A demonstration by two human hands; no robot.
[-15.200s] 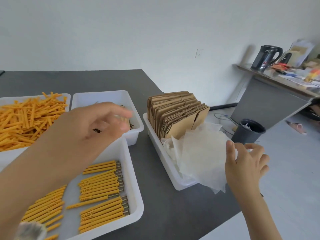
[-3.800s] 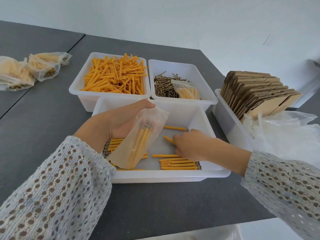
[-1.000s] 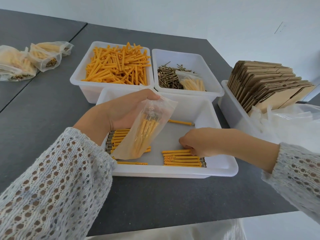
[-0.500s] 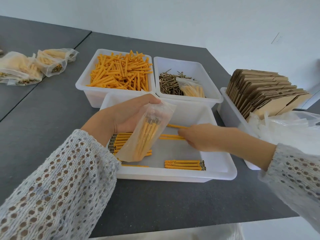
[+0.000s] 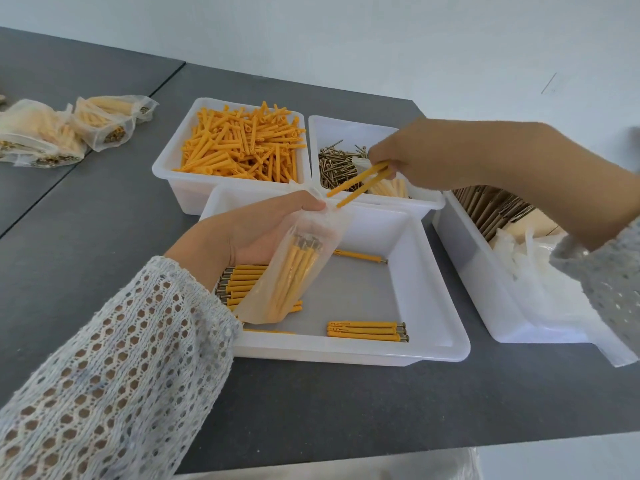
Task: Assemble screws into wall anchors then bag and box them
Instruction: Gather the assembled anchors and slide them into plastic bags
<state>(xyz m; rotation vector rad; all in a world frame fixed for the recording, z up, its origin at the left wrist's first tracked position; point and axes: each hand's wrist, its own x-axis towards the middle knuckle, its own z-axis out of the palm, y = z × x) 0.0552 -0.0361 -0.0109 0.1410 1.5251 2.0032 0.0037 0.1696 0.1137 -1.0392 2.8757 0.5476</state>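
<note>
Step in hand, by judgement: loading assembled anchors into the bag, bagging partly done.

Doing it well:
- Keep the mouth of the clear plastic bag propped wide; film is limp and likely to fold shut if the pinch slackens.
- Feed the two assembled anchors tip-first, in line with the bundle already inside, so the screw heads end up level at the top.
- Bring both tips inside the rim before letting go; a tip snagging the film edge could drop a piece into the front tray.
- Release low, not from height, to avoid piercing the film.

Left hand: palm up over the tray's near-left part, fingers curled round the bag's upper portion, thumb and fingertip pinching its top edge. Bag hangs slanting down-left, a bundle of yellow anchors inside, screw heads uppermost.

Right hand: raised over the screw bin, fingers pinched on the upper ends of the two anchors; these slant down-left, tips just beside the bag mouth, entry not yet clear.

Still in the tray: a small row of assembled anchors at front right, another row partly hidden under the bag, one lone piece further back. Loose-anchor bin behind; filled bags well apart at far left; folded cardboard cartons in the right-hand bin.
</note>
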